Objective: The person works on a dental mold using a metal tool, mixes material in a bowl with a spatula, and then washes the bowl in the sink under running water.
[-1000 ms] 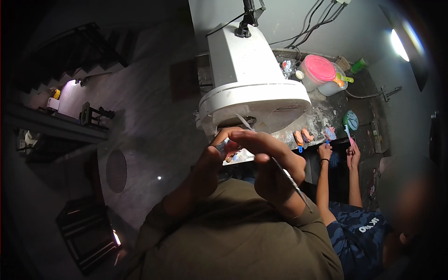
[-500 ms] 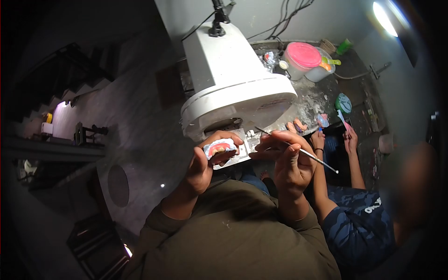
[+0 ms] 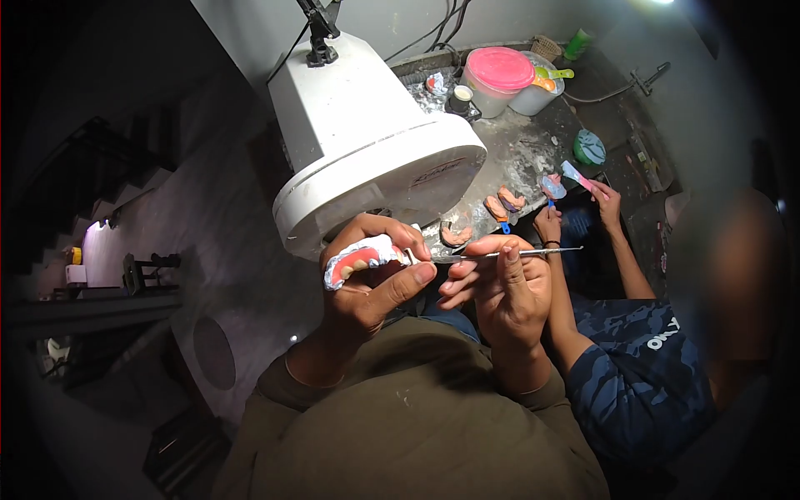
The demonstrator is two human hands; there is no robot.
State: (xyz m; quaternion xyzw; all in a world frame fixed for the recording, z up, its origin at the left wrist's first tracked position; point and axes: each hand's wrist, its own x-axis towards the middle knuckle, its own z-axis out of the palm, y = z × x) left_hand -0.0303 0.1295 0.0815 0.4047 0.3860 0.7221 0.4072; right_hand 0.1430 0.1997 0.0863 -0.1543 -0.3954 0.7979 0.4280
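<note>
A curved dental model [image 3: 360,260], red and white with a few tooth shapes, rests in my left hand [image 3: 371,287], its fingers closed around it. Between the fingers of my right hand [image 3: 510,292] is a thin metal tool [image 3: 542,251], held nearly level. The tool's left end lies close to my left fingertips, beside the right end of the model; whether it touches is too small to tell. Both hands are in front of my chest, just below the white machine [image 3: 379,179].
Pink moulds [image 3: 504,202] lie on the dusty counter [image 3: 521,142], with a pink-lidded tub [image 3: 500,68] and a green bowl [image 3: 589,147] behind. At the right, a co-worker [image 3: 633,367] holds a spatula [image 3: 577,175] and a filled tray [image 3: 552,187].
The view has shifted. My left hand has brought the model up and turned it, and the tool in my right hand has swung from slanting to nearly level, its left end now near my left fingers.
</note>
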